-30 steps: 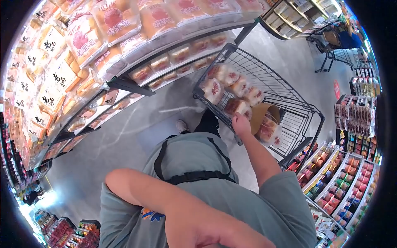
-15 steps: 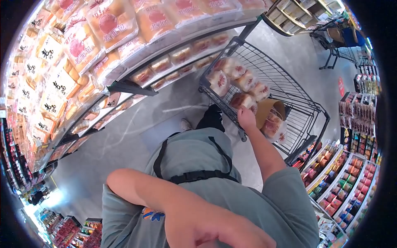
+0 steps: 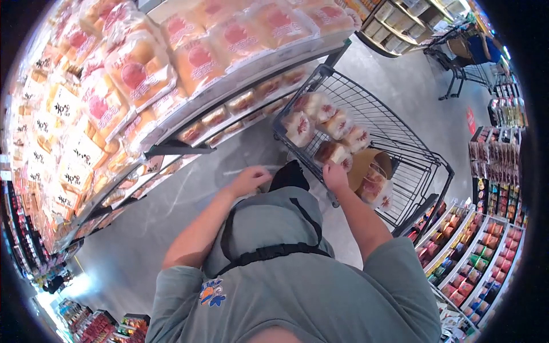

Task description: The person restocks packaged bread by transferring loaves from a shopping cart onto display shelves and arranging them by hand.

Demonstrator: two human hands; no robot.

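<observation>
My right hand (image 3: 335, 176) is closed at the near side of a wire shopping cart (image 3: 403, 117), beside a bagged bread loaf (image 3: 333, 154); what its fingers grip is hidden. My left hand (image 3: 252, 178) hangs in front of my waist over the floor, fingers curled together, with nothing I can make out in it. Inside the cart lie several bagged loaves with red prints, one (image 3: 299, 128) in the near left corner. A brown paper piece (image 3: 366, 166) stands among them, next to another bagged loaf (image 3: 374, 187).
A bread shelf (image 3: 229, 74) full of packaged loaves slopes along the left and top, with lower tiers under its edge. Beyond the cart stand a second cart (image 3: 466, 77) with a person beside it and a round display (image 3: 394, 26). Snack racks (image 3: 474, 251) line the right.
My left arm has swung from across my chest, low in the view, out to the front beside my waist. My right hand stays at the cart's side. The bread shelf has shifted slightly in view.
</observation>
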